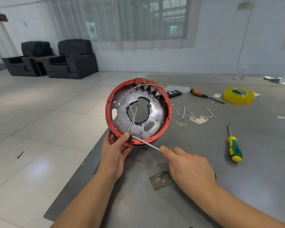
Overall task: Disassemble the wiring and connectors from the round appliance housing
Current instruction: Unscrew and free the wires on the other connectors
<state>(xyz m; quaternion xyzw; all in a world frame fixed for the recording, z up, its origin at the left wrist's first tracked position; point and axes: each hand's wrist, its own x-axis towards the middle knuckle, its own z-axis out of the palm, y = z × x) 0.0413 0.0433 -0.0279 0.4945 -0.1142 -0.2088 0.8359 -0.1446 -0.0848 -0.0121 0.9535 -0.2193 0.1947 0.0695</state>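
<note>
The round housing [155, 112] has a red rim and a silver metal plate with a central hole; it stands tilted on its edge at the table's left side. My left hand [115, 153] grips its lower rim, thumb pressed on a black connector [130, 139] where several pale wires [132, 120] with brass terminals meet. My right hand [189, 168] holds a screwdriver whose metal shaft [146, 143] points at that connector. More brass terminals [150, 87] sit along the housing's upper rim.
On the grey table [204, 203] lie removed wire pieces [198, 115], a green-yellow screwdriver [234, 145], a wooden-handled screwdriver [204, 95], a yellow tape roll [238, 95] and a black bit case [174, 93]. The table's left edge drops to a tiled floor.
</note>
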